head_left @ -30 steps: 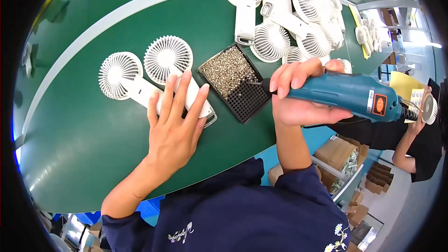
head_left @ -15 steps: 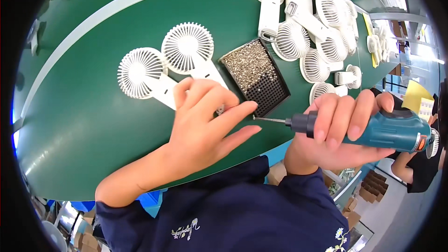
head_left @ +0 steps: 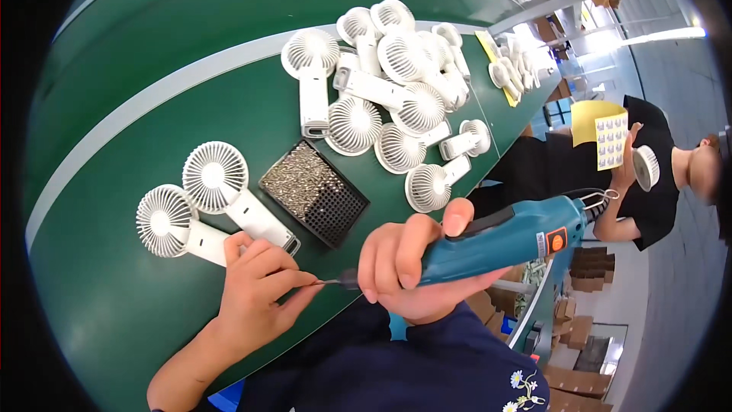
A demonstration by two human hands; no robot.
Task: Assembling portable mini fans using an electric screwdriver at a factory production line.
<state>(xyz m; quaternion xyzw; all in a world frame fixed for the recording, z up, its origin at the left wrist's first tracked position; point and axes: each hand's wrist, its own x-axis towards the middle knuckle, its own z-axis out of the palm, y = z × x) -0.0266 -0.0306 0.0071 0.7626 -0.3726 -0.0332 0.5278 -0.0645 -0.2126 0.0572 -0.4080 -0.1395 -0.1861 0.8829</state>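
Observation:
My right hand (head_left: 404, 271) is wrapped around a teal electric screwdriver (head_left: 496, 244), which points left over the table's near edge. At its end, my left hand (head_left: 259, 286) pinches the tip of the thin metal bit (head_left: 330, 282) between thumb and forefinger. Whether a screw sits between those fingertips is hidden. Just beyond the left hand lie two white handheld fans, one with its round grille (head_left: 215, 175) farther away and the other (head_left: 164, 221) to its left. A black perforated tray (head_left: 343, 217) holds many small screws (head_left: 297, 183) to the right of the fans.
Several more white fans (head_left: 354, 123) are heaped on the green table (head_left: 99, 297) behind the tray. A yellow sheet (head_left: 488, 46) lies by another group of fans at the far right. Across to the right, a person in black (head_left: 648, 137) holds a fan and a label sheet.
My left thumb and forefinger have closed onto the bit's tip; they were apart before. Both hands and the screwdriver appear lower and farther left, and the whole view has shifted toward the right.

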